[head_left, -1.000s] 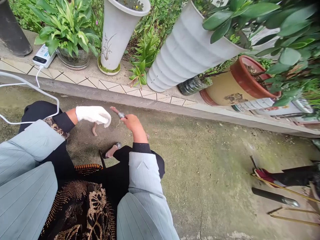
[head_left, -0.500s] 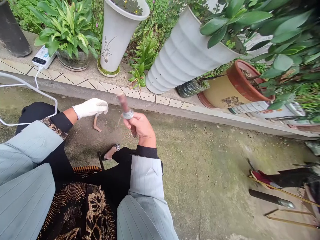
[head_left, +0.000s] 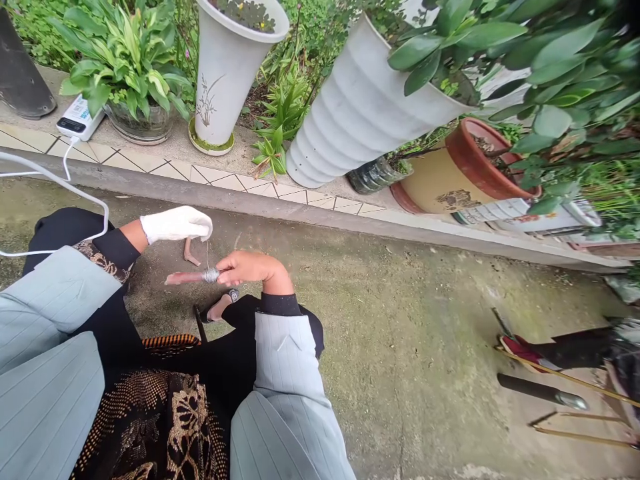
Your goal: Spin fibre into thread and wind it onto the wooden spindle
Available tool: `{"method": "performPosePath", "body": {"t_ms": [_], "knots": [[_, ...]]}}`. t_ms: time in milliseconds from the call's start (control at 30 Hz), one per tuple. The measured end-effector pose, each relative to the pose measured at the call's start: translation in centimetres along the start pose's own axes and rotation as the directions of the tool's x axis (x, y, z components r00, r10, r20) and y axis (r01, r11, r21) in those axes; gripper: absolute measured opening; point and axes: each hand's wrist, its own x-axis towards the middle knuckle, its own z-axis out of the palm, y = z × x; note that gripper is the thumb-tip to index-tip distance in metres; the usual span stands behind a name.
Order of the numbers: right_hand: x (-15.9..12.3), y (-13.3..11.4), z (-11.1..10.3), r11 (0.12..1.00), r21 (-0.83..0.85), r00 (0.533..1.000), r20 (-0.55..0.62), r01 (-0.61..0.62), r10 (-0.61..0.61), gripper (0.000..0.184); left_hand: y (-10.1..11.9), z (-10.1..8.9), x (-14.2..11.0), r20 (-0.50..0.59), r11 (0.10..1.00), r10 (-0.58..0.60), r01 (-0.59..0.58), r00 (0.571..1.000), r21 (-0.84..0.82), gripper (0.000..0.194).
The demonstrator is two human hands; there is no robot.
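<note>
My left hand [head_left: 177,225] wears a white knitted glove, its fingers curled shut on a thin wire [head_left: 207,251]. The strand drops from the fingertips to a silvery wire coil [head_left: 211,275] wound round a reddish-brown stick [head_left: 184,278]. My bare right hand [head_left: 245,267] grips that stick near the coil; its far end points left, roughly level. Below the glove shows a bent brown piece [head_left: 191,253], apparently wood; whether the glove holds it, I cannot tell.
A low tiled ledge [head_left: 210,177] carries potted plants, including a tall white planter [head_left: 225,73] and a ribbed one [head_left: 345,107]. A white device [head_left: 80,119] trails a cable [head_left: 75,190] beside my left arm. Another person's foot [head_left: 523,350] is at right.
My right hand raised the stick upright, then lowered it until it lies pointing left, under the glove. The wire strand now shows taut between glove and coil. The left hand barely moved.
</note>
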Motion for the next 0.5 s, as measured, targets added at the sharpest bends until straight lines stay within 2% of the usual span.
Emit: {"method": "performPosePath", "body": {"t_ms": [33, 67, 100, 167, 200, 233, 267, 367, 433, 500], "knots": [[-0.5, -0.2, 0.0, 0.995, 0.062, 0.996, -0.019, 0.084, -0.083, 0.025, -0.1, 0.1, 0.0, 0.002, 1.0, -0.006, 0.006, 1.0, 0.008, 0.024], [-1.0, -0.2, 0.0, 0.979, 0.118, 0.982, -0.112, 0.168, -0.155, 0.029, -0.2, 0.2, 0.1, 0.002, 1.0, -0.01, 0.01, 1.0, 0.014, 0.025], [-1.4, -0.2, -0.1, 0.957, 0.157, 0.947, -0.255, 0.242, -0.198, 0.032, -0.3, 0.3, 0.1, 0.006, 1.0, -0.014, 0.014, 1.0, 0.016, 0.027], [-2.1, 0.3, -0.6, 0.931, 0.174, 0.814, -0.552, 0.322, -0.178, 0.034, -0.4, 0.4, 0.2, 0.034, 1.0, -0.022, 0.021, 0.999, 0.023, 0.031], [-2.2, 0.7, -0.8, 0.933, 0.169, 0.745, -0.653, 0.318, -0.136, 0.035, -0.5, 0.5, 0.2, 0.062, 0.999, -0.024, 0.022, 0.998, 0.032, 0.032], [-2.2, 1.0, -1.0, 0.942, 0.165, 0.697, -0.712, 0.291, -0.09, 0.035, -0.5, 0.5, 0.3, 0.1, 0.999, -0.025, 0.021, 0.995, 0.044, 0.032], [-2.1, 1.3, -1.1, 0.954, 0.162, 0.67, -0.741, 0.253, -0.052, 0.034, -0.5, 0.6, 0.3, 0.147, 0.998, -0.029, 0.02, 0.989, 0.063, 0.031], [-1.4, 2.0, -1.5, 0.987, 0.11, 0.652, -0.759, 0.118, 0.006, 0.029, -0.1, 1.0, 0.3, 0.273, 0.992, -0.051, 0.017, 0.961, 0.124, 0.028], [-0.8, 2.2, -1.5, 0.998, 0.016, 0.617, -0.786, -0.056, 0.047, 0.026, 0.2, 1.2, 0.3, 0.322, 0.989, -0.056, 0.008, 0.945, 0.15, 0.027], [-0.2, 2.3, -1.5, 0.952, -0.078, 0.575, -0.81, -0.297, 0.113, 0.026, 0.4, 1.4, 0.3, 0.347, 0.98, -0.049, -0.022, 0.936, 0.196, 0.026]]}}
